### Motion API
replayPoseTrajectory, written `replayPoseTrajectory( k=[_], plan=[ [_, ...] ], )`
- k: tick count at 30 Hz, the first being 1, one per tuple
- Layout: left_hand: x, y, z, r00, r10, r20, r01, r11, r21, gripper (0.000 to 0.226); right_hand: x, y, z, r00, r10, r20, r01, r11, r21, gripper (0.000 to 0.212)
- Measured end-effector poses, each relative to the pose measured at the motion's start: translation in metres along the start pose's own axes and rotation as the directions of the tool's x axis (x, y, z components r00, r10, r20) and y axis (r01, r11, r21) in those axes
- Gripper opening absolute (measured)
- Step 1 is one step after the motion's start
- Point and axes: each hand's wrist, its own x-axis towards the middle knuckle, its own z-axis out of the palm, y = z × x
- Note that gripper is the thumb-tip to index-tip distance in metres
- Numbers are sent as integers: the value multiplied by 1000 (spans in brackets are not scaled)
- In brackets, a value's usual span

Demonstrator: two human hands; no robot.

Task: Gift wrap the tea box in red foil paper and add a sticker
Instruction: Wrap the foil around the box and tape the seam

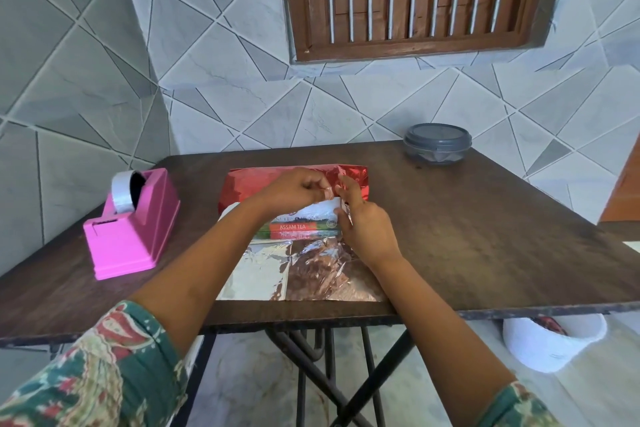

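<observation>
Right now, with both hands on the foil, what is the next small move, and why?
Probably press the far red flap flat onto the tea box. Left hand and right hand pinch its edge there, the box front is bare, and the near foil lies flat.

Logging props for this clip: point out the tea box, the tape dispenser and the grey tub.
tea box [298, 226]: head view, orange label strip.
tape dispenser [128, 239]: head view, pink side.
grey tub [437, 136]: head view, lid.

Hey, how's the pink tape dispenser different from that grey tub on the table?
The tape dispenser is bright pink and blocky, with a roll of tape showing on top; the grey tub is round, low and closed with a lid. The dispenser sits at the table's left side, the tub at its far right corner. Both stand untouched, clear of the hands.
</observation>
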Motion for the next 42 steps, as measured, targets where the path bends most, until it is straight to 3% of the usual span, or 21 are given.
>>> replayPoseTrajectory(
  k=[10,22,31,36,40,42],
  plan=[
    [12,7,2,995,-87,-39,93,977,193,14,0,-1,-1,999,28,31,-28,1000,-6,60],
    [23,4,6,981,-150,-121,180,939,292,19,0,1,0,999,26,38,-25,999,-29,56],
    [30,20,3,961,-226,-161,277,751,599,25,0,2,1,999,9,37,-6,998,-68,55],
    [31,27,4,943,-258,-212,333,689,644,27,0,2,1,999,-35,13,36,997,-75,54],
    [27,25,-1,925,-262,-277,381,632,675,45,0,2,-1,998,-58,2,58,994,-95,52],
    [26,16,-6,913,-318,-255,406,658,634,51,0,3,0,999,-44,13,45,992,-119,50]
  ],
)
